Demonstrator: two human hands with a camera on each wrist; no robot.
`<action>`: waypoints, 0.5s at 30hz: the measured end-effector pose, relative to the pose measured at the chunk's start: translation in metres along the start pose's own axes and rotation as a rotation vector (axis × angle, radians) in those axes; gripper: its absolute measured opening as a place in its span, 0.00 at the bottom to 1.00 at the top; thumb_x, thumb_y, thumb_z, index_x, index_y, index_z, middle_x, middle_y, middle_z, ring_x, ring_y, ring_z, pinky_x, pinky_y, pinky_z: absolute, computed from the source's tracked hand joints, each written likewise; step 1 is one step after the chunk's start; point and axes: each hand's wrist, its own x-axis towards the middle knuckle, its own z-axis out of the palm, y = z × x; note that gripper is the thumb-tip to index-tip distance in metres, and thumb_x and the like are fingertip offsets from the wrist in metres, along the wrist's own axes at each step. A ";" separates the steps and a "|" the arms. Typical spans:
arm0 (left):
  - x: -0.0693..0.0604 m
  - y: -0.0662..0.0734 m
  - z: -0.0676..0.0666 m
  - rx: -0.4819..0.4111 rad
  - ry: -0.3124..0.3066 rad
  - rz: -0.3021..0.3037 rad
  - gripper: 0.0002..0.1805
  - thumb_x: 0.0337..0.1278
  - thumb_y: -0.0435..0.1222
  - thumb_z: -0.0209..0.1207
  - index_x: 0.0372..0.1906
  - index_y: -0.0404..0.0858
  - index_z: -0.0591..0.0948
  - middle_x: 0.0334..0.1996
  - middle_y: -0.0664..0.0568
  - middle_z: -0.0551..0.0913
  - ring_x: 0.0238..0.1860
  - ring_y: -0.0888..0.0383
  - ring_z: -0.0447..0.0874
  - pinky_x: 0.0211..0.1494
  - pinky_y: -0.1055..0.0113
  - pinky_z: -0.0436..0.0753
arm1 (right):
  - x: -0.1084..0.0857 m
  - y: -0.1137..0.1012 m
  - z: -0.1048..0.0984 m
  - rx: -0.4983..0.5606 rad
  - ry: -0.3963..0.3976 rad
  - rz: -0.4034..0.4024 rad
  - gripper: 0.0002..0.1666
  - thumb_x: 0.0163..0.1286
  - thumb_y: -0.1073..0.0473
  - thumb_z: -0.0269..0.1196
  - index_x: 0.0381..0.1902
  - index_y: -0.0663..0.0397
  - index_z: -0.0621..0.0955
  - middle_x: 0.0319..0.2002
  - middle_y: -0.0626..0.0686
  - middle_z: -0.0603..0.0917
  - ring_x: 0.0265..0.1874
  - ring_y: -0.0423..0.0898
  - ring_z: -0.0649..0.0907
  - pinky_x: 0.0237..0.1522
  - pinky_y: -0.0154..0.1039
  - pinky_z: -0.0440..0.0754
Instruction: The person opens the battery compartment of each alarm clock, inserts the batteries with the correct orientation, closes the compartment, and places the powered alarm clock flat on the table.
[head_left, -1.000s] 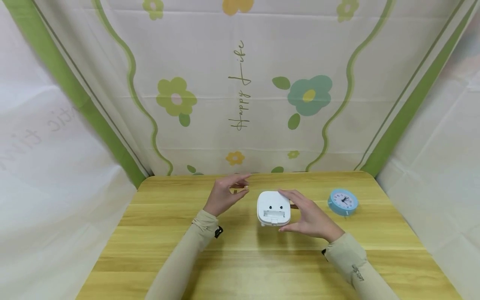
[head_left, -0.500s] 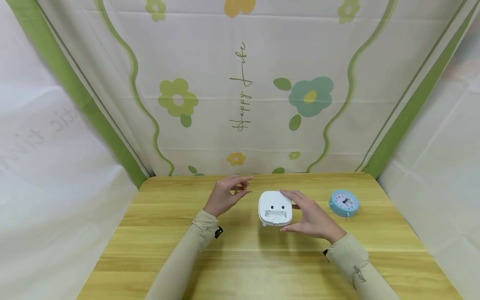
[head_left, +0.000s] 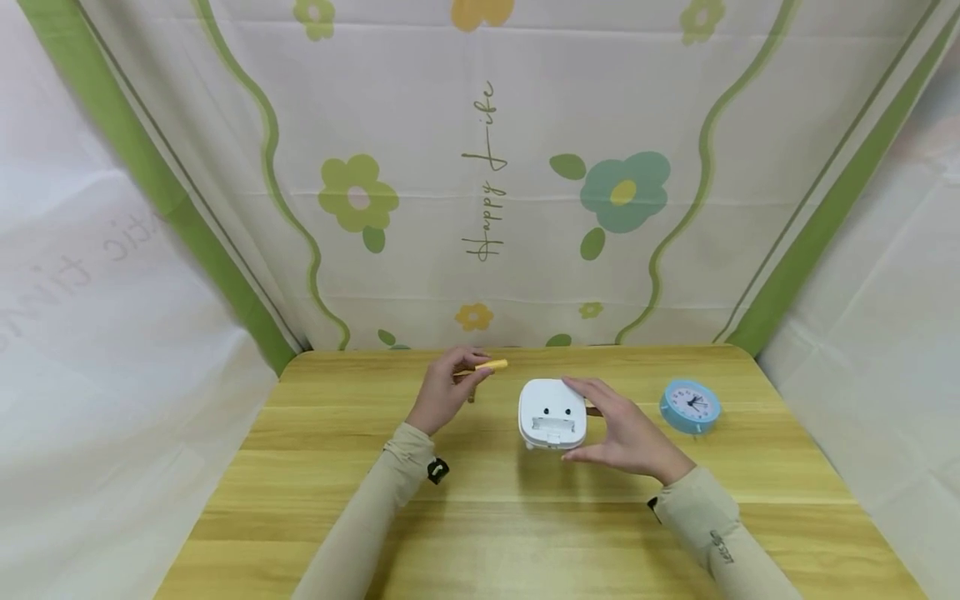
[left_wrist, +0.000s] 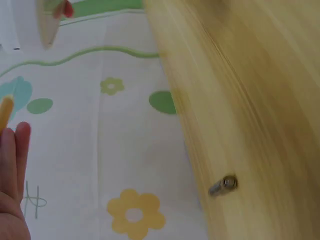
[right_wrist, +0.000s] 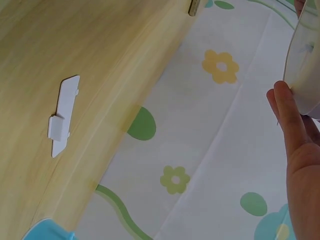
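Backdrop: flowered cloth (head_left: 525,108) beyond tabletop's (head_left: 525,542) far edge
Left hand (head_left: 441,393): pinches yellow cylinder (head_left: 495,364), toward far edge
Right hand (head_left: 628,435): grips white case (head_left: 551,395) above tabletop
Blue clock (head_left: 690,408): near far right corner

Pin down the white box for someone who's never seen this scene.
In the head view, start at the wood table and find the right hand over it. That hand holds the white box, which sits between the yellow stick and the blue clock. Unlike either, it's a rounded square with two dark dots above a rectangular recess.
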 end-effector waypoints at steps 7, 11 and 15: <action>-0.004 -0.009 -0.004 -0.512 -0.013 -0.228 0.13 0.78 0.35 0.55 0.56 0.30 0.73 0.52 0.37 0.87 0.53 0.52 0.90 0.68 0.59 0.83 | -0.001 0.001 -0.002 -0.003 -0.003 0.015 0.67 0.45 0.43 0.85 0.79 0.53 0.65 0.68 0.51 0.76 0.63 0.50 0.80 0.62 0.54 0.86; -0.005 -0.011 -0.005 -0.632 0.001 -0.244 0.16 0.80 0.36 0.52 0.62 0.30 0.72 0.48 0.43 0.85 0.51 0.53 0.90 0.66 0.57 0.84 | 0.000 0.000 -0.002 0.013 -0.007 0.019 0.67 0.45 0.46 0.86 0.79 0.55 0.65 0.68 0.52 0.76 0.64 0.51 0.80 0.61 0.55 0.86; -0.006 -0.011 -0.004 -0.642 -0.041 -0.213 0.22 0.82 0.43 0.50 0.63 0.28 0.74 0.43 0.47 0.83 0.50 0.55 0.89 0.65 0.55 0.84 | 0.000 -0.002 -0.002 0.024 -0.004 0.024 0.67 0.43 0.52 0.87 0.78 0.59 0.66 0.68 0.53 0.76 0.63 0.52 0.80 0.58 0.50 0.88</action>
